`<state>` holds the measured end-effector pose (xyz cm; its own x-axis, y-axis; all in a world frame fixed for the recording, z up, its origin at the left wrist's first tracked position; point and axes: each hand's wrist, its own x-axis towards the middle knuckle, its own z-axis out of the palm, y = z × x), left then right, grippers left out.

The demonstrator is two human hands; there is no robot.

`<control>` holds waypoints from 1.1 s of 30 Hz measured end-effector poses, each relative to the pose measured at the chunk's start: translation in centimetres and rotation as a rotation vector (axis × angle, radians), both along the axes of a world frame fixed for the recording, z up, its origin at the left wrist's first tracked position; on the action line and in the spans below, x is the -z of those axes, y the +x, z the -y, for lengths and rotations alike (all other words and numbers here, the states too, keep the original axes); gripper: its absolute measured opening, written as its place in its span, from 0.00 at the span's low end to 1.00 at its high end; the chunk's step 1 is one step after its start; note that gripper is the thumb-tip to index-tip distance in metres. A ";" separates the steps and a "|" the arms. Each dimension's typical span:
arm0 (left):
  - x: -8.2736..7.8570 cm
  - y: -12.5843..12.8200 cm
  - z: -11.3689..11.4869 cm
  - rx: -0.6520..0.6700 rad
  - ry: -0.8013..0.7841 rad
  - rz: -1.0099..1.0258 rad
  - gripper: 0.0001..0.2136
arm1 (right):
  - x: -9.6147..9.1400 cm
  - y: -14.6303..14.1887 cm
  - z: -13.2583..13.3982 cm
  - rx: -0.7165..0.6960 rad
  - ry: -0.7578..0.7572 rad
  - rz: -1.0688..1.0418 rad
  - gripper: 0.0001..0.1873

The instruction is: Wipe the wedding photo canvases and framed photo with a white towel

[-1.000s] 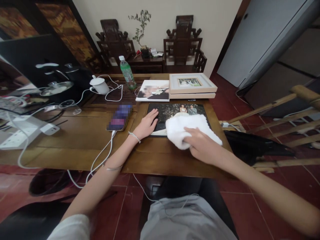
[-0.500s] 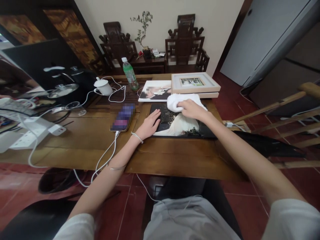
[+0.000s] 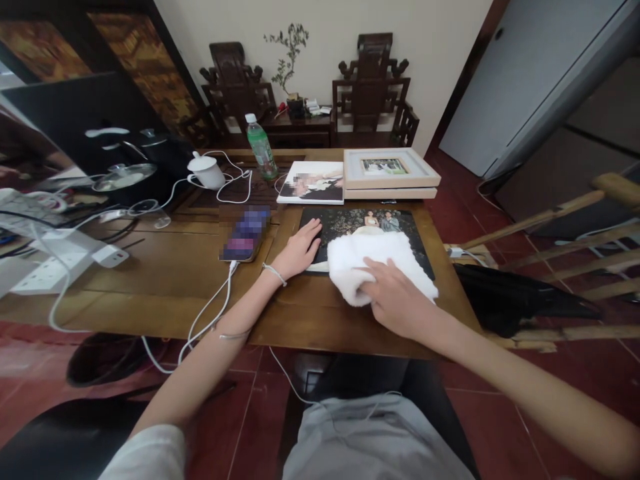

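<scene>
A dark photo panel (image 3: 340,223) showing two people lies flat on the wooden table (image 3: 300,320). My left hand (image 3: 301,245) rests flat on its left edge, fingers stretched out. A folded white cloth (image 3: 385,250) covers the lower part of the panel and hangs over its near edge. My right hand (image 3: 397,293) grips the cloth at its near side, thumb and fingers pressed into it. Left of my left hand lies a phone (image 3: 246,233) with a white cable plugged in.
Behind the panel are a white-edged photo print (image 3: 313,182) and stacked wooden picture frames (image 3: 393,170). A green-labelled bottle (image 3: 261,148), a lidded white cup (image 3: 207,171) and a power strip (image 3: 55,263) stand to the left. Bamboo poles (image 3: 530,227) are on the right.
My right hand has pulled the white cloth from the panel's far edge toward me, over its near edge. The upper part of the picture now shows. My left hand has stayed in place.
</scene>
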<state>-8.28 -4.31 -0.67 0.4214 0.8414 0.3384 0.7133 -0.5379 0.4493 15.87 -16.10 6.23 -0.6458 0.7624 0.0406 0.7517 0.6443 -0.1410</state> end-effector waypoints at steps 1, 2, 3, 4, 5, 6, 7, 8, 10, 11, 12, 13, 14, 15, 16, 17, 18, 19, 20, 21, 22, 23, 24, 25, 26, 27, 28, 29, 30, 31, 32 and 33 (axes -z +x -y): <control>0.0 0.0 0.0 0.001 -0.002 0.001 0.22 | -0.2 -0.4 -1.2 0.024 0.004 0.005 0.27; 0.0 0.0 -0.1 0.002 -0.003 -0.001 0.22 | -0.4 -0.7 -2.7 0.044 0.010 0.011 0.26; 0.1 -0.1 -0.1 0.005 -0.003 -0.005 0.23 | -0.7 -1.1 -4.2 0.064 0.012 0.020 0.25; 0.1 -0.1 -0.1 0.009 -0.001 -0.009 0.23 | -1.0 -1.5 -5.9 0.074 0.019 0.022 0.23; 0.0 -0.1 -0.2 0.011 0.003 -0.014 0.23 | -1.3 -1.9 -7.6 0.084 0.019 0.020 0.23; 0.0 -0.2 -0.2 0.014 0.007 -0.018 0.23 | -1.6 -2.2 -9.3 0.100 0.015 0.007 0.23; 0.0 -0.2 -0.2 0.017 0.010 -0.021 0.23 | -1.9 -2.6 -10.9 0.110 0.010 -0.003 0.24; -0.1 -0.2 -0.2 0.020 0.012 -0.022 0.23 | -2.2 -2.9 -12.4 0.119 0.005 -0.011 0.24; -0.2 -0.2 -0.1 0.024 0.014 -0.023 0.23 | -2.8 -3.4 -14.8 0.127 0.000 -0.019 0.24; -0.3 -0.2 -0.1 0.026 0.013 -0.024 0.23 | -3.0 -3.5 -15.7 0.128 0.000 -0.020 0.24; -0.3 -0.2 -0.1 0.027 0.011 -0.025 0.23 | -3.1 -3.7 -16.3 0.127 0.002 -0.020 0.23; -0.3 -0.2 0.0 0.026 0.009 -0.023 0.23 | -3.2 -3.7 -16.7 0.123 0.002 -0.019 0.23; -0.3 -0.2 0.0 0.025 0.007 -0.020 0.23 | -3.1 -3.7 -16.6 0.120 0.004 -0.017 0.23; -0.3 -0.2 0.0 0.023 0.006 -0.015 0.23 | -3.0 -3.7 -16.3 0.118 0.005 -0.012 0.23; -0.3 -0.1 0.0 0.022 0.005 -0.009 0.23 | -2.8 -3.6 -15.6 0.119 0.008 -0.007 0.24; -0.2 -0.1 0.0 0.021 0.004 -0.003 0.23 | -2.5 -3.5 -14.6 0.123 0.014 -0.002 0.24; -0.2 -0.1 0.0 0.020 0.002 0.003 0.22 | -2.2 -3.3 -13.3 0.125 0.022 0.004 0.24; -0.1 -0.1 0.0 0.020 -0.002 0.009 0.23 | -1.8 -3.1 -11.8 0.123 0.032 0.011 0.24; -0.1 0.0 0.0 0.020 -0.007 0.014 0.23 | -1.5 -2.9 -10.2 0.116 0.040 0.021 0.24; -0.1 0.0 0.0 0.019 -0.011 0.018 0.23 | -1.2 -2.6 -8.4 0.099 0.043 0.033 0.24; 0.0 0.1 0.0 0.015 -0.014 0.020 0.23 | -0.9 -2.4 -6.6 0.080 0.041 0.046 0.24; 0.0 0.1 0.0 0.012 -0.015 0.022 0.23 | -0.6 -2.1 -4.9 0.060 0.027 0.061 0.25; 0.0 0.1 0.0 0.008 -0.015 0.022 0.23 | -0.5 -1.9 -3.3 0.049 0.026 0.052 0.26; 0.0 0.1 0.0 0.006 -0.014 0.021 0.23 | -0.4 -1.7 -1.9 0.033 0.011 0.052 0.26; 0.0 0.1 0.0 0.005 -0.012 0.021 0.23 | -0.5 -1.5 -0.8 0.015 -0.004 0.049 0.27; 0.0 0.1 0.0 0.006 -0.010 0.023 0.23 | -0.5 -1.4 0.0 0.000 -0.018 0.047 0.27; 0.0 0.1 0.0 0.007 -0.008 0.026 0.23 | -0.7 -1.3 0.4 -0.014 -0.032 0.048 0.26; -0.1 0.1 0.0 0.009 -0.008 0.029 0.23 | -0.8 -1.4 0.5 -0.021 -0.038 0.047 0.25; -0.1 0.1 0.0 0.012 -0.008 0.032 0.23 | -0.9 -1.5 0.3 -0.017 -0.033 0.043 0.25; -0.2 0.0 0.0 0.018 -0.010 0.034 0.23 | -1.1 -1.6 -0.3 -0.005 -0.028 0.042 0.25; -0.2 0.0 0.0 0.025 -0.013 0.035 0.23 | -1.2 -1.8 -1.2 0.011 -0.024 0.044 0.24; -0.3 0.0 0.0 0.031 -0.019 0.035 0.23 | -1.3 -2.0 -2.3 0.028 -0.017 0.046 0.24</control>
